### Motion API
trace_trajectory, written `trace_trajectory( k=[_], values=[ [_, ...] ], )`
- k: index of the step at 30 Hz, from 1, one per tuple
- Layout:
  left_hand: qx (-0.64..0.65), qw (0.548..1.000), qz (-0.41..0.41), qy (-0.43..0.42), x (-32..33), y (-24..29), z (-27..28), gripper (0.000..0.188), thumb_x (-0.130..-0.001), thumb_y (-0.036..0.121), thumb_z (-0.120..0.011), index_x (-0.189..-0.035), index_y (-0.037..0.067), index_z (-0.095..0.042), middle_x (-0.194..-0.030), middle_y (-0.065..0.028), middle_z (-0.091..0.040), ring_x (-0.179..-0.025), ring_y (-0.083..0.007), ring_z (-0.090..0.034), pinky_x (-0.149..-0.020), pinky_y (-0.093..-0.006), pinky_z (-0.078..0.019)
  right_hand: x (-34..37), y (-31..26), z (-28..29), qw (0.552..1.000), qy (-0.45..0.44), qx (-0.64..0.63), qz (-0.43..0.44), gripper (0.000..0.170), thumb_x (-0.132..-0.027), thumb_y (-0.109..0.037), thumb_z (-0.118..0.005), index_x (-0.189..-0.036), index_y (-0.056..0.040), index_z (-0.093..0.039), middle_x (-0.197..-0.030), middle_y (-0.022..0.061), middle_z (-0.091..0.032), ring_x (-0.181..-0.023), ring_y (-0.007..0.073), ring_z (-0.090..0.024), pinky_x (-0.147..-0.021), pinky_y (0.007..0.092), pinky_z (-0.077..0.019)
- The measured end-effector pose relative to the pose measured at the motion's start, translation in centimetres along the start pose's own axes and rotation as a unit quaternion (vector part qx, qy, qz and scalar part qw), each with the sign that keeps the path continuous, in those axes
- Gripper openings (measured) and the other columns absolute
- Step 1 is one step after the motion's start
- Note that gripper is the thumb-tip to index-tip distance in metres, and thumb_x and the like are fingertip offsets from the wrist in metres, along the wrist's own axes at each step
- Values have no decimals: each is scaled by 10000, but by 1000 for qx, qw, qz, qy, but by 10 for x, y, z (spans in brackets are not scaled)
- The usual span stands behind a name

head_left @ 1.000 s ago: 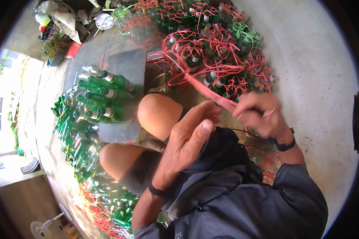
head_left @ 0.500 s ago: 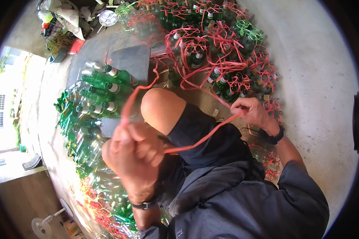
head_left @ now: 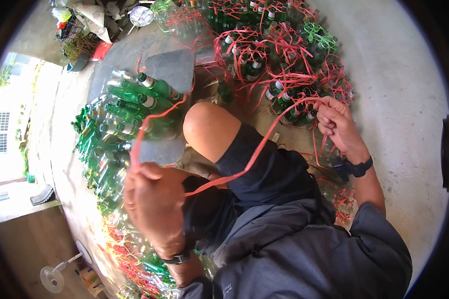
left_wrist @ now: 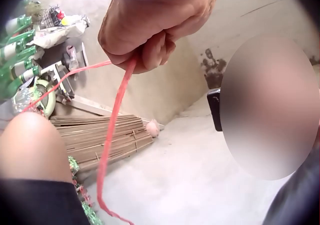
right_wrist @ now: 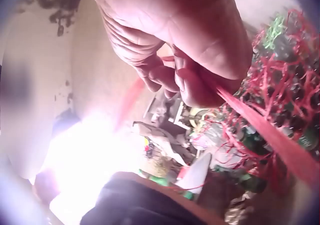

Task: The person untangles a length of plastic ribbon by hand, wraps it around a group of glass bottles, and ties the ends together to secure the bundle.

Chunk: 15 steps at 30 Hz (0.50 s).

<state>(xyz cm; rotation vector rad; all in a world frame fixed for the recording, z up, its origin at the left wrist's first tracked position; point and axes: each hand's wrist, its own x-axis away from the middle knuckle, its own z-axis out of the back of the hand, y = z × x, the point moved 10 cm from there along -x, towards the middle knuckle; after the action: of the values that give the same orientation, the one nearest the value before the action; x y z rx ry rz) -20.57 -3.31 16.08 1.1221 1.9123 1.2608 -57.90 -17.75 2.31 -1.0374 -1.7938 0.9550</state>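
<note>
A red plastic strap [head_left: 258, 151] hangs in a curve between both hands, above the thighs. My left hand [head_left: 157, 204], blurred, grips it in curled fingers beside the left knee. From that hand another length of strap runs up past the green bottles. Out at the right, my right hand [head_left: 336, 124] pinches the strap between thumb and curled fingers. In the left wrist view, two lengths of the strap [left_wrist: 112, 120] leave the fist. In the right wrist view, the strap [right_wrist: 265, 132] comes out flat from under the thumb side of the hand.
Green bottles [head_left: 129, 107] lie stacked on a dark board [head_left: 172, 67] to the left. Bottles bundled with tangled red straps [head_left: 284, 79] stand at the back right. More loose bottles [head_left: 105, 174] spread along the left. A fan [head_left: 52, 278] is at lower left.
The hands were close together, the left with fingers extended. Now the left grips the strap and has moved left and down; the right has moved right and slightly up, spreading the strap between them.
</note>
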Motion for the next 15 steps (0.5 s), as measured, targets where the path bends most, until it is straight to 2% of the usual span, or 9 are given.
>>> trace_trajectory(
  k=[1, 2, 3, 5, 7, 8, 10, 13, 15],
  values=[
    [-32, 999, 28, -26, 1, -9, -14, 246, -1066, 237, -503, -1067, 1, -572, -702, 40, -417, -493, -29, -270, -411, -237, -196, 4, -9, -18, 999, -25, -26, -11, 81, -988, -97, -601, -983, -50, -666, -734, -68, -520, -560, 17, -376, -501, 199, -325],
    [-96, 994, -22, -52, 1, -9, -23, 248, -1059, 230, -513, -1046, 5, -617, -672, 16, -479, -470, -28, -303, -398, -222, -198, 9, -18, -33, 999, -28, -26, -8, 81, -988, -97, -601, -983, -50, -666, -734, -68, -520, -560, 17, -376, -501, 199, -325],
    [-49, 993, 39, -95, 7, -25, -26, 209, -1067, 118, -435, -1066, 17, -619, -737, -63, -604, -509, -64, -404, -452, -210, -289, 17, -28, -53, 998, -58, -7, 7, 84, -980, -88, -601, -995, -45, -671, -758, -57, -539, -573, 21, -401, -517, 199, -337],
    [-155, 977, 59, -132, 15, -30, -47, 218, -1059, 74, -437, -1150, -11, -615, -985, -140, -699, -702, -110, -580, -627, -219, -457, 34, -43, -90, 996, -91, 12, 21, 92, -973, -79, -601, -1008, -41, -677, -781, -46, -559, -587, 26, -426, -533, 198, -348],
    [-212, 955, 74, -194, 22, -45, -66, 281, -1056, 61, -449, -1288, -28, -578, -1269, -166, -657, -1071, -186, -633, -960, -294, -479, 49, -47, -131, 971, -165, 173, 28, 123, -951, -65, -618, -1044, -18, -682, -834, -16, -600, -648, 52, -494, -573, 221, -379],
    [-194, 948, 93, -235, 28, -53, -77, 333, -1069, 75, -457, -1377, -26, -532, -1339, -146, -618, -1296, -224, -537, -1133, -345, -358, 54, -55, -151, 943, -212, 234, 104, 141, -942, -52, -623, -1062, -8, -682, -836, 5, -603, -667, 78, -515, -588, 241, -392],
    [-172, 948, 94, -252, 37, -55, -91, 340, -1074, 91, -486, -1390, -31, -517, -1328, -148, -610, -1269, -195, -553, -1102, -323, -386, 66, -70, -192, 874, -274, 318, 245, 119, -937, -38, -639, -1039, 14, -670, -813, 78, -588, -690, 189, -553, -610, 323, -427],
    [-152, 953, 45, -260, 47, -58, -90, 322, -1055, 63, -528, -1362, -35, -529, -1169, -113, -645, -1101, -146, -607, -977, -276, -457, 64, -56, -202, 871, -268, 322, 258, 77, -948, -43, -648, -994, 18, -661, -804, 112, -568, -684, 250, -557, -615, 351, -440],
    [-226, 934, 88, -261, 51, -72, -80, 303, -1064, 111, -527, -1325, -40, -558, -968, -28, -638, -843, -103, -579, -767, -253, -496, 62, -58, -205, 866, -270, 329, 262, 75, -959, -53, -647, -972, 20, -651, -796, 121, -570, -683, 268, -567, -607, 368, -445]
  ],
)
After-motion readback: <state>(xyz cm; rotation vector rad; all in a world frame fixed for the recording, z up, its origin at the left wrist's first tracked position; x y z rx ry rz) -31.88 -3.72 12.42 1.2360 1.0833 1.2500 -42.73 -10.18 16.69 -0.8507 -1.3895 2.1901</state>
